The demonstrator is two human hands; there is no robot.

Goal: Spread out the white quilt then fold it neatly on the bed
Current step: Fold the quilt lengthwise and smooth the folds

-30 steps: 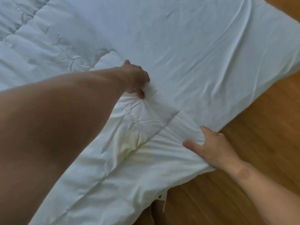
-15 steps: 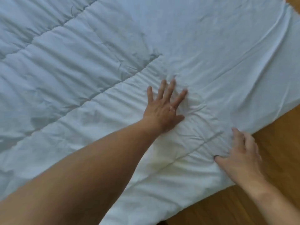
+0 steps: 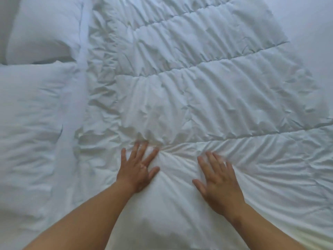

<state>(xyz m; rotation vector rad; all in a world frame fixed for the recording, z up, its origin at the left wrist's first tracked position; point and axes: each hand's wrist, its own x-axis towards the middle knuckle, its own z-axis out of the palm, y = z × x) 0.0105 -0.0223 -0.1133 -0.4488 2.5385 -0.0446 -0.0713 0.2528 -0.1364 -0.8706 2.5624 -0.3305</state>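
Note:
The white quilt (image 3: 207,91) lies spread over the bed, wrinkled, with stitched seams running across it. My left hand (image 3: 137,169) presses flat on its near part, fingers straight and spread. My right hand (image 3: 219,179) lies flat on the quilt just to the right, fingers straight too. Creases fan out from the spot between both hands. Neither hand holds any fabric.
Two white pillows (image 3: 34,112) lie at the left, one behind the other (image 3: 45,27). Bare white sheet (image 3: 310,20) shows past the quilt's far right corner. The quilt runs out of view at the bottom and right.
My left hand let go of the quilt fabric and flattened. My right hand moved from the bed's edge onto the quilt beside it. The view swung left; the wooden floor is gone.

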